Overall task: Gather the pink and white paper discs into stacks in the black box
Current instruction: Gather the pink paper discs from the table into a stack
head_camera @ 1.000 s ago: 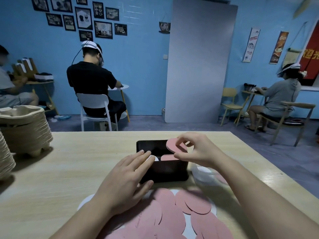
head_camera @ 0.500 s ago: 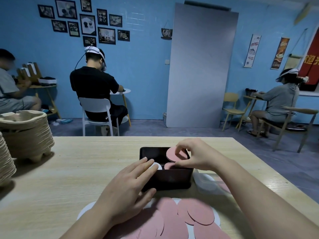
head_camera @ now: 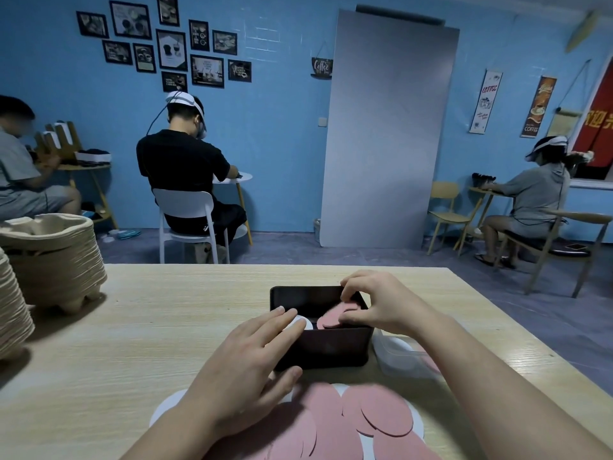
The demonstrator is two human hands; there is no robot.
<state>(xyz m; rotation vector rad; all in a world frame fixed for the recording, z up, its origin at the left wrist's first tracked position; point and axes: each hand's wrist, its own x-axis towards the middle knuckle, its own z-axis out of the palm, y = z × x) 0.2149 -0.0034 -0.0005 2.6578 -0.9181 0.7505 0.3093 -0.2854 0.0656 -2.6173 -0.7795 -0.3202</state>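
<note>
Reaching into the right half of the rectangular black box (head_camera: 331, 346), the right hand (head_camera: 381, 303) pinches the round pink paper discs (head_camera: 331, 318) stacked there with curled fingers. The left hand (head_camera: 252, 356) lies straight-fingered over the near-left rim, touching a round white paper disc (head_camera: 306, 324) inside. The pale wooden table (head_camera: 149, 327) stretches wide leftward; loose pink and white discs (head_camera: 381, 416) overlap just before the box, a clear plastic tub (head_camera: 398, 356) sits just beside its right wall, and beige pulp tray stacks (head_camera: 53, 260) stand far left.

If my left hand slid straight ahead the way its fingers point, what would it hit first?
Probably the pink discs in the black box: the left hand rests on a white disc at the box's near rim, aimed at them; depth is unclear.
</note>
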